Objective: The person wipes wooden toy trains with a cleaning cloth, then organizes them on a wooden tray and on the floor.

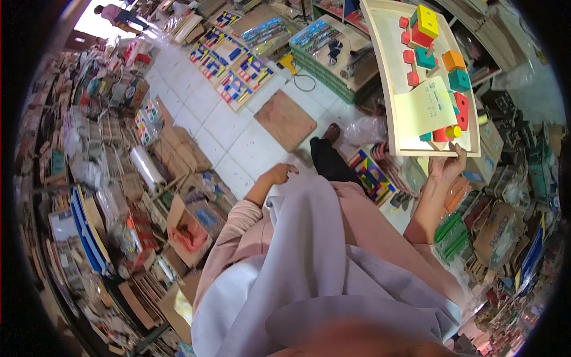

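Note:
My right hand (447, 166) grips the near edge of a pale wooden tray (392, 128), which is held up at the upper right. In the tray lie a yellow block (427, 22), red, green and orange wooden pieces, and a yellow paper (423, 107) with handwriting. A small yellow cylinder (453, 131) sits close to my right fingertips. My left hand (279, 174) is low at my left side beside the grey cloth (309, 208), its fingers curled; what they hold, if anything, is hidden.
Framed colourful block sets (235, 65) lie on the tiled floor (223, 134), near a brown board (285, 121). Green crates (324, 74) stand ahead. Crowded shelves and boxes (187, 229) line the left; more boxes (499, 229) are at right. A person (119, 16) is far off.

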The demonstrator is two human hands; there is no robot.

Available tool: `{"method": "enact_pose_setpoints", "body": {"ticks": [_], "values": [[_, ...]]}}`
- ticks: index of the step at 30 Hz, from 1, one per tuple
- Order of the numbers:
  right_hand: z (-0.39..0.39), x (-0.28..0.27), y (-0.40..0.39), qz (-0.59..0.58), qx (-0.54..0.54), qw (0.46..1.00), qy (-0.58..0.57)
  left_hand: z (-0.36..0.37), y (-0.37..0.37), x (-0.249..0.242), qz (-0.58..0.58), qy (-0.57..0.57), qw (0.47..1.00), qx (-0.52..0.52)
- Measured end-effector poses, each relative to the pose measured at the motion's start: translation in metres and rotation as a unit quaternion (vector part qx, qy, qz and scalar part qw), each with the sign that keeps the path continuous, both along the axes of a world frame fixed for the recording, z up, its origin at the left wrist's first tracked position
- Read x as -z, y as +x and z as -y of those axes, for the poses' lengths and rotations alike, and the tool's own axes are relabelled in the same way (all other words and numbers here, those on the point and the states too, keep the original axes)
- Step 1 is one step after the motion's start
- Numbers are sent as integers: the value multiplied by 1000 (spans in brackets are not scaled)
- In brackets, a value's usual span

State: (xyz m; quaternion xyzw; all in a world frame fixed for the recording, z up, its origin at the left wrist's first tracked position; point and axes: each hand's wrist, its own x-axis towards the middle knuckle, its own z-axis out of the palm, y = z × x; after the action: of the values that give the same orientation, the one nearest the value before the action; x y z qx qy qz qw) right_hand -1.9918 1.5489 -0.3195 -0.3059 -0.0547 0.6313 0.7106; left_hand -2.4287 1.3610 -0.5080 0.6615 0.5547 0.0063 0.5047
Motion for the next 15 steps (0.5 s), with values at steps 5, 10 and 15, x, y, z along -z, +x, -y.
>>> {"method": "enact_pose_setpoints", "body": {"ticks": [5, 10, 15], "values": [[-100, -29, -65, 50, 78, 996, -10, -100, -12, -26, -46, -107, 990, 78], [-163, -58, -72, 52, 60, 997, 2, -226, -2, -38, 17, -146, 985, 96], [-190, -53, -76, 113, 146, 981, -68, -303, -10, -73, 72, -35, 984, 158]]}}
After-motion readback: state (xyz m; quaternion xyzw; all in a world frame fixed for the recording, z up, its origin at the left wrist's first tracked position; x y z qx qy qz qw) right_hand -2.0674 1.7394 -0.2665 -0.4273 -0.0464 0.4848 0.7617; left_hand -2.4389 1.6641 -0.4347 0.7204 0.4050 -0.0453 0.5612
